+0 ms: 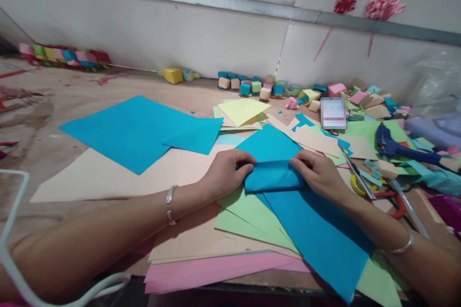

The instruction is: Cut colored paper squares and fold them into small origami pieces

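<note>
A folded piece of blue paper point(275, 176) is held between my two hands above a pile of coloured sheets. My left hand point(234, 169) pinches its left end with thumb and fingers. The right end is pinched by my right hand point(317, 170). Under and behind the folded piece lie more blue sheets, one long blue sheet point(324, 235) reaching toward the front edge. Green sheets point(257, 223) and pink paper point(216, 271) lie beneath.
Large blue sheets point(126, 129) lie at the left. Scissors point(360, 184), a blue glue gun point(403, 146) and paper scraps crowd the right. Small paper cubes point(248, 86) line the wall. A white cable point(10, 230) curves at front left.
</note>
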Available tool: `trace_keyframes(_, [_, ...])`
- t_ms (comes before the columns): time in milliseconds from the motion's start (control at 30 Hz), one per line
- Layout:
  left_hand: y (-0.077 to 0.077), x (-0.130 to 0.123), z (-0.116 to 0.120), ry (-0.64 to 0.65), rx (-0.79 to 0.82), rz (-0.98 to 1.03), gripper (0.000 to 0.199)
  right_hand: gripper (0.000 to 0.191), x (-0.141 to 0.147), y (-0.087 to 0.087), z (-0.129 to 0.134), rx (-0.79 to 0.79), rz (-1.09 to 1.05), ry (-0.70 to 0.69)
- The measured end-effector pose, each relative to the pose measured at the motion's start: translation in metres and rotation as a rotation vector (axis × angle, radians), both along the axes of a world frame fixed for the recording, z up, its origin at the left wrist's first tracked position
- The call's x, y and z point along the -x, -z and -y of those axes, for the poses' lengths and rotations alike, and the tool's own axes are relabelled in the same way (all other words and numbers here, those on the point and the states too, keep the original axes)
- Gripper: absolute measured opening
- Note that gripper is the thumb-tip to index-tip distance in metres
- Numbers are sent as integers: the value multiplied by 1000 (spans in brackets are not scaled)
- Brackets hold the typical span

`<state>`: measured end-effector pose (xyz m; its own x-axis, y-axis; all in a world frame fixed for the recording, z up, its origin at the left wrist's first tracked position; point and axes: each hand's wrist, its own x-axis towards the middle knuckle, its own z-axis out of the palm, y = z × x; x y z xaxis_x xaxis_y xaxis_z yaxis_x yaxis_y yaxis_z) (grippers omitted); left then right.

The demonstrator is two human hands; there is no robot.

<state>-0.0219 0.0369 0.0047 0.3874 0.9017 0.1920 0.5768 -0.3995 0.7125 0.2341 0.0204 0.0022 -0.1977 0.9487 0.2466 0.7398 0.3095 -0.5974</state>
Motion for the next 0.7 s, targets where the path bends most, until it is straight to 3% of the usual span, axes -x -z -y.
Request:
trace_keyframes(500, [0, -3, 1, 31, -152, -28, 12, 28, 1, 6, -5, -52, 116, 28])
trace_keyframes(700, [7, 0, -3, 140, -324, -146, 13, 28, 2, 8, -9, -94, 176, 59])
